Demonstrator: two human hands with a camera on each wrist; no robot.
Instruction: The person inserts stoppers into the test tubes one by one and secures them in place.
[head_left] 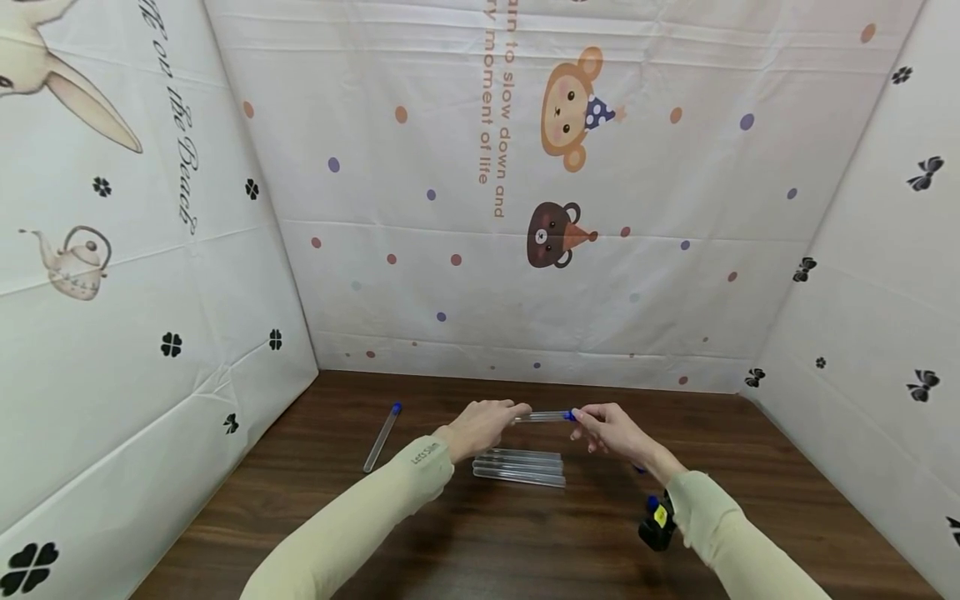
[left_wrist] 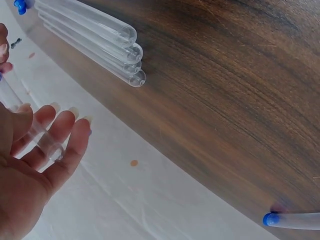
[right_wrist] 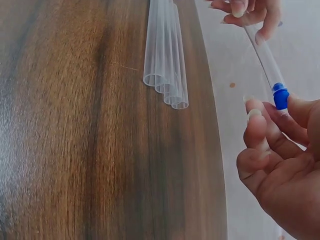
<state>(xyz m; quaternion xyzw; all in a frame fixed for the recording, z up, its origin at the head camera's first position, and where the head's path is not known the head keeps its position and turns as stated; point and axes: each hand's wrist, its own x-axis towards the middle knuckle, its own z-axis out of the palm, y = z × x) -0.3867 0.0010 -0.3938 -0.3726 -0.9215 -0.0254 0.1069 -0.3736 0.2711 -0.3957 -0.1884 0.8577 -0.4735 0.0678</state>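
My left hand [head_left: 480, 425] holds a clear test tube [head_left: 542, 417] above the table, with thumb and fingers around its body near the rounded end [left_wrist: 56, 152]. At the tube's other end, my right hand [head_left: 611, 429] pinches a blue cap [right_wrist: 280, 96] between thumb and index finger. The cap sits in the tube's mouth. Below the hands, several uncapped clear test tubes [head_left: 519, 467] lie side by side, their open mouths toward the right. Another test tube with a blue cap [head_left: 396, 408] lies apart on the left.
A black holder with a yellow label [head_left: 660, 516] stands by the right sleeve, with blue caps [head_left: 652, 502] in it, partly hidden by the arm. White printed cloth [head_left: 480, 317] borders the brown wooden table [head_left: 480, 550] at the back and both sides.
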